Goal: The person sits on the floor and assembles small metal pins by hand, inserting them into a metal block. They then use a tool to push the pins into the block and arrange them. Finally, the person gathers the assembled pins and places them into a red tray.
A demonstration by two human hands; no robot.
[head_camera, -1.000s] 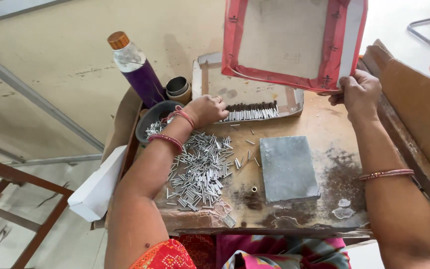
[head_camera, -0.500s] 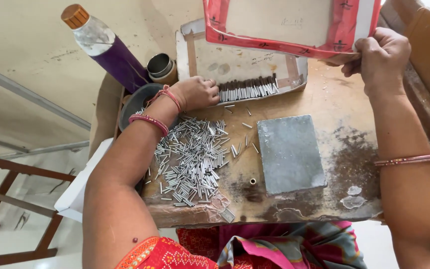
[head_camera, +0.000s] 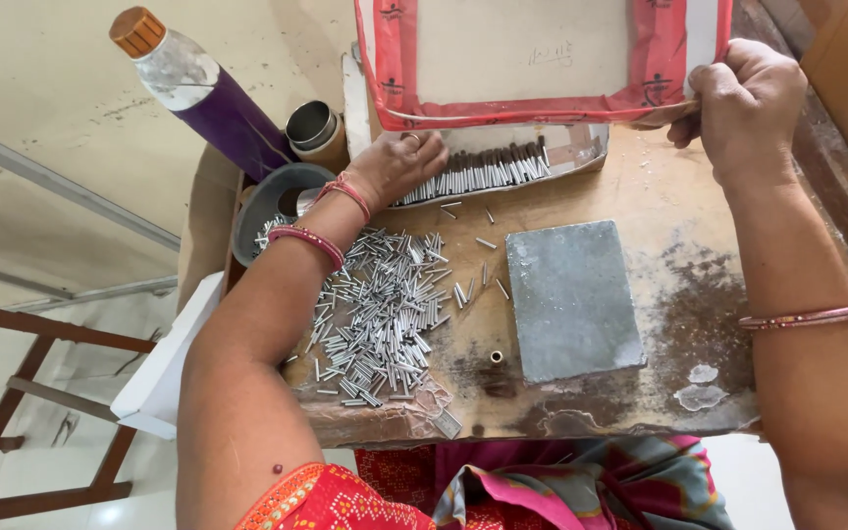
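Observation:
My left hand [head_camera: 402, 165] rests at the left end of a row of small metal tubes [head_camera: 491, 169] lined up in a shallow tray [head_camera: 581, 147]; its fingers curl on the tubes. My right hand [head_camera: 744, 103] grips the lower right corner of a red-bordered board [head_camera: 532, 54] held tilted over the tray. A loose heap of short silver tubes [head_camera: 385, 314] lies on the worn wooden board [head_camera: 660, 294] below my left wrist.
A grey stone slab [head_camera: 571, 299] lies on the wood. A grey bowl [head_camera: 267, 201] holding tubes, a small tin [head_camera: 312, 126] and a purple bottle with a brown cap [head_camera: 198, 83] stand at the left. A wooden frame [head_camera: 22, 393] stands on the floor.
The view has shifted and drawn closer. The red-bordered board has come lower over the tray, and my left hand stays at the row of tubes.

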